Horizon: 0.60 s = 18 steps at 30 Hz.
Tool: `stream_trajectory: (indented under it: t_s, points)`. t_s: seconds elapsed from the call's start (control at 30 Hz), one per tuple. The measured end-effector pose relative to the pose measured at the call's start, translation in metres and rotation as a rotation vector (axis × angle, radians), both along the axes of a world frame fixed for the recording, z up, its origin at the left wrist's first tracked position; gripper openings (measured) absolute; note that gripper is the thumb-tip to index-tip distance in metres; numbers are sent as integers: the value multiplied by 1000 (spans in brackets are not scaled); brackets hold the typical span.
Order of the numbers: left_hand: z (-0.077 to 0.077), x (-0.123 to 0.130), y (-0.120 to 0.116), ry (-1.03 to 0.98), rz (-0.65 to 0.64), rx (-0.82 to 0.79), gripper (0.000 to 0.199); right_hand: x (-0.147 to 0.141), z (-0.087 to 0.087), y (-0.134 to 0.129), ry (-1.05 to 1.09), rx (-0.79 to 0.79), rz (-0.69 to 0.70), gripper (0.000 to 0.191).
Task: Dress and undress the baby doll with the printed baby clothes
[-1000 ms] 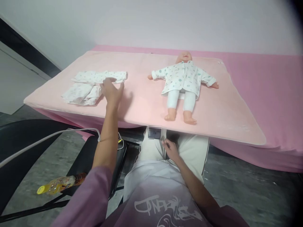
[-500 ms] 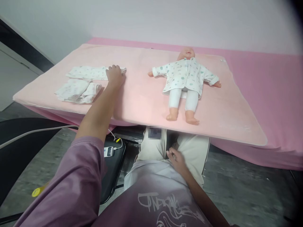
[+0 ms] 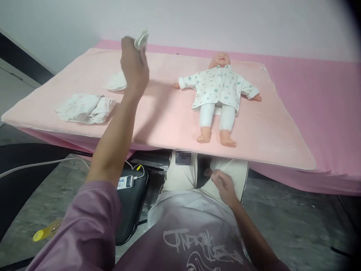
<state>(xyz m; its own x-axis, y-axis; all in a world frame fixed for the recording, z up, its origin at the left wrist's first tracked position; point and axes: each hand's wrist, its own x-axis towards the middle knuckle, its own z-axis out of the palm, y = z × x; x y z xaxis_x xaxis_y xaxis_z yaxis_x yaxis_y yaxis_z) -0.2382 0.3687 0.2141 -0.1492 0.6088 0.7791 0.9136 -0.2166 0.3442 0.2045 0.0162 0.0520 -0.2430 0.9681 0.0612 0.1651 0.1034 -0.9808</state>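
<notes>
My left hand (image 3: 134, 62) is raised above the far left of the pink pad, its fingers closed round one end of a folded white baby garment (image 3: 141, 40). More of the white cloth shows behind my wrist, but most of it is hidden. A second folded white baby garment (image 3: 84, 108) with a faint print lies nearer the front edge. On the right, a baby doll (image 3: 221, 88) lies face up in a printed white jacket and white leggings, arms spread. My right hand (image 3: 225, 186) hovers over my lap with curled fingers and seems to hold nothing.
The pink pad (image 3: 169, 124) covers a table draped in darker pink cloth (image 3: 324, 113). A wall rises behind it. Below on the left are a black stool (image 3: 131, 214) with a small white device (image 3: 125, 182) and cable on it, and a yellow-capped bottle (image 3: 46, 231) on the floor.
My left hand has lifted the end of the folded garment up off the pad. My right hand has shifted slightly right over my lap. The doll lies as before.
</notes>
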Motion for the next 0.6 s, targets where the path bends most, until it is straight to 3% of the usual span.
stream_trajectory:
  t_s: [0.07,0.13,0.2,0.27,0.3,0.37,0.47,0.53,0.6]
  points:
    - [20,67,-55,1,-243,107,75,15,36,21,105,-5,24,48]
    - [27,142,-138,11,-481,43,43,30,75,45,273,-62,-38,50]
    - [21,203,-224,152,-725,5,26,42,110,70,385,-161,-25,76]
    - [8,237,-285,382,-956,-64,15,49,132,92,434,-234,-59,76]
    - [1,243,-302,409,-1032,-108,16,49,136,101,437,-226,-114,66]
    - [-11,240,-313,282,-1113,-249,26,48,133,109,414,-178,-238,52]
    - [-27,221,-308,-236,-1010,-492,33,46,111,93,310,-164,-338,60]
    - [-42,216,-312,-581,-853,-639,35,50,97,65,166,-236,-271,62]
    - [-63,221,-325,-893,-755,-800,44,58,89,31,8,-299,-53,62]
